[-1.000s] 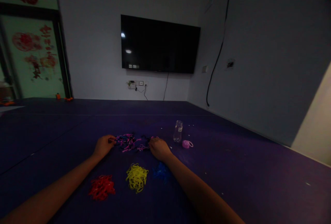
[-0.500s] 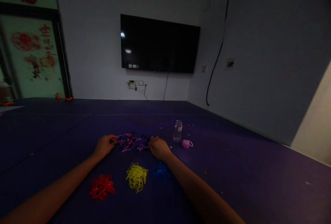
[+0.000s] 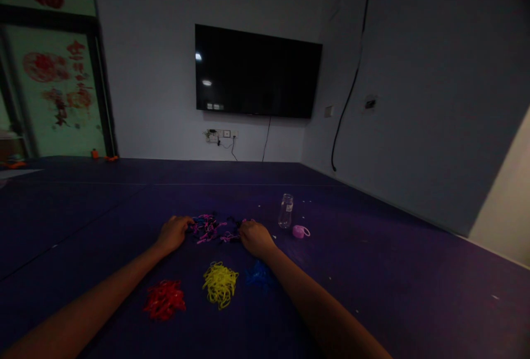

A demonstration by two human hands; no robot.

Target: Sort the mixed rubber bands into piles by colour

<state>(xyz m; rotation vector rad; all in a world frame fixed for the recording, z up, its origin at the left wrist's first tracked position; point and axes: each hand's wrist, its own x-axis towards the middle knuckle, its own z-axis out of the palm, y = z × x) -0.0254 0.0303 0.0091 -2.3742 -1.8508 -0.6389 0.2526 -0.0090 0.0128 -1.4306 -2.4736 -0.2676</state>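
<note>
A loose pile of mixed pink, blue and black rubber bands (image 3: pixel 206 228) lies on the purple surface between my hands. My left hand (image 3: pixel 173 235) rests at its left edge, fingers curled in against the bands. On the other side, my right hand (image 3: pixel 256 238) is closed over a smaller clump of pink and black bands (image 3: pixel 231 236). Whatever the fingertips of either hand pinch is hidden or too small to make out. Nearer to me are sorted heaps of red bands (image 3: pixel 164 300), yellow bands (image 3: pixel 221 284) and blue bands (image 3: pixel 259 274), the blue beside my right wrist.
A clear bottle (image 3: pixel 285 211) stands uncapped beyond my right hand, with a pink lid (image 3: pixel 300 231) with a loop beside it. Small white scraps dot the purple surface (image 3: pixel 393 270). A television (image 3: pixel 259 72) hangs on the far wall, and a black cable (image 3: pixel 350 94) dangles at the right.
My left hand has shifted slightly right, its fingertips now at the pile's edge. My right hand stays in nearly the same place. The view has moved very slightly.
</note>
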